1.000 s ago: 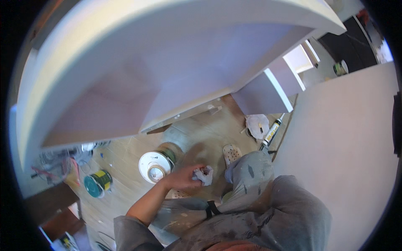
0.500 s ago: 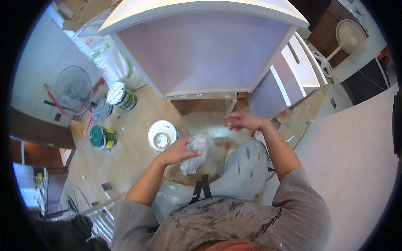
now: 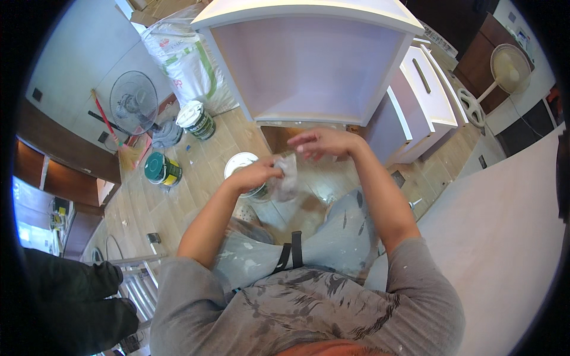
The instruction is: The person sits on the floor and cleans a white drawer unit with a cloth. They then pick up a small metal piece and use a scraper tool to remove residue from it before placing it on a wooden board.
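Crumpled whitish rag point(image 3: 285, 183) hangs from my left hand point(image 3: 255, 176), its fingers and thumb closed on the cloth. Just right of the rag and slightly farther off, my right hand point(image 3: 323, 144) is raised with its fingers apart and nothing visible in them. Under my left hand on the floor is a bucket with a white lid point(image 3: 237, 161), partly hidden by the hand and rag. Ahead of both hands stands a pale, open-fronted cabinet point(image 3: 312, 71) with a curved top edge.
Pale drawers point(image 3: 424, 104) stand right of the cabinet. To the left are a green-lidded bucket point(image 3: 162, 169), a white-topped bucket point(image 3: 196, 120), a fan point(image 3: 133, 102) and a white sack point(image 3: 187, 65). A metal ladder point(image 3: 139, 291) and dark trousers point(image 3: 77, 296) are at lower left; a pale panel point(image 3: 493, 237) is at right.
Both hands have moved farther forward, and my right hand has come left, closer to the rag. The view has shifted, showing more of the left side. The rag stays in my left hand.
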